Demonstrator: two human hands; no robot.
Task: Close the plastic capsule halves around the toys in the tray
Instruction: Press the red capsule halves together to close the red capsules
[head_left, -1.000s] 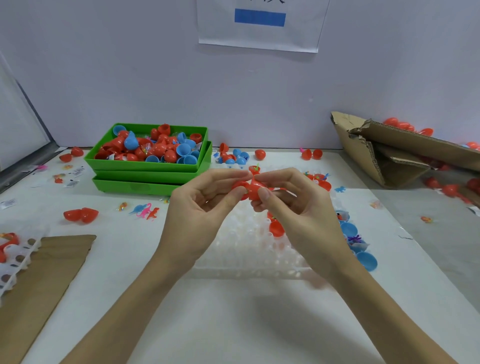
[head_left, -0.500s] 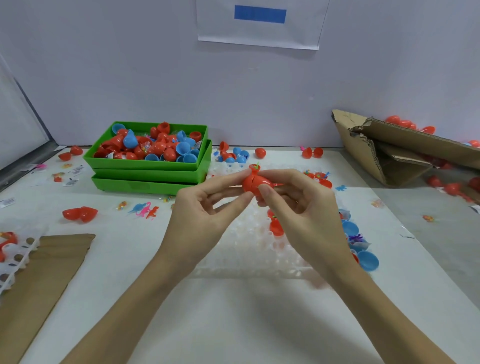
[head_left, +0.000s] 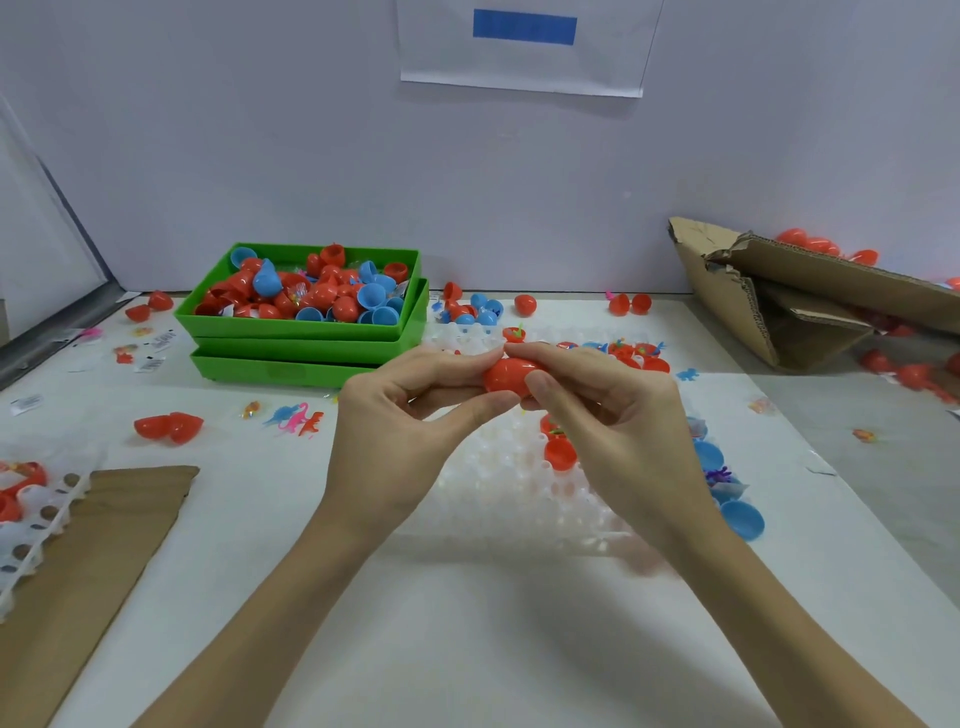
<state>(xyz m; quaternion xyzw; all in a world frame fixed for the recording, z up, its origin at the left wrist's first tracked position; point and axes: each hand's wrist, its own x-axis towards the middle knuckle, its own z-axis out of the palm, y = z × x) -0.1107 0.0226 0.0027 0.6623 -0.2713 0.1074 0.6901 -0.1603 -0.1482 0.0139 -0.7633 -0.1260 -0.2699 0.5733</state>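
Pinching one red capsule (head_left: 506, 375): left hand (head_left: 400, 415), right hand (head_left: 613, 421), above tray (head_left: 519, 499).

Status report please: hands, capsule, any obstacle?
Left hand and right hand both pinch red capsule. Halves look joined. Held above white tray. No obstacle seen.

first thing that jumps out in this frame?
The two hands, left hand and right hand, pinching a red capsule together at centre, above the white tray. Behind on the left, stacked green bins heaped with red and blue halves; a torn cardboard box lies far right.
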